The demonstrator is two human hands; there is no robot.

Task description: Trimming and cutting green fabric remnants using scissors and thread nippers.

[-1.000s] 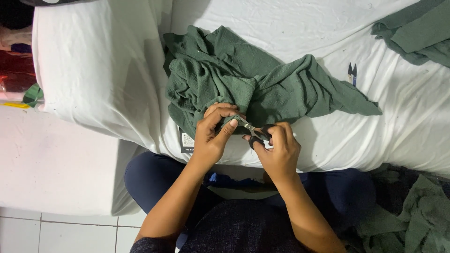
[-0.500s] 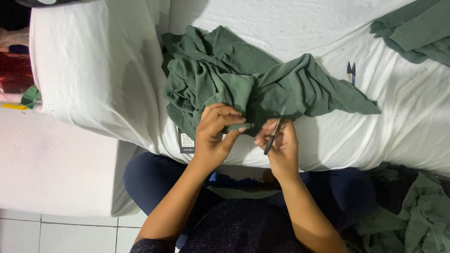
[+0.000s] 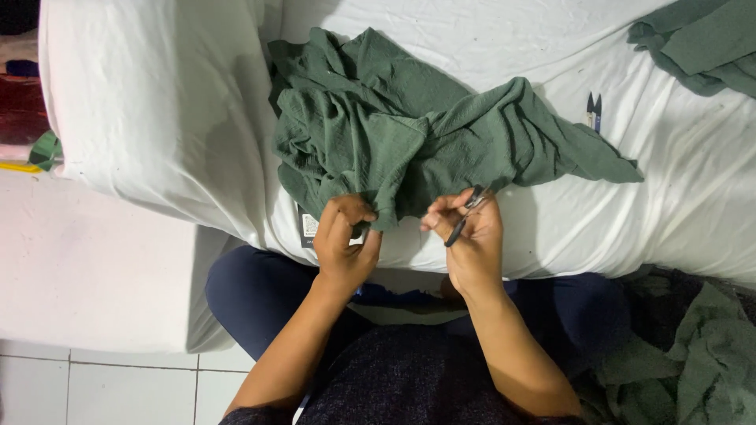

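At lower centre, left hand (image 3: 344,240) pinches the green cloth's (image 3: 409,138) edge, right hand (image 3: 471,232) grips small snips (image 3: 465,216) — trimming apparently underway, more cloth (image 3: 701,39) waiting upper right.

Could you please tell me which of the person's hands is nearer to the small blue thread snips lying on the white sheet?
Right. The right hand lies below-left of the small blue thread snips; the left hand is farther left.

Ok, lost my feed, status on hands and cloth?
Left hand pinching green cloth edge. Right hand gripping small dark tool, off the cloth. Thread snips lying apart.
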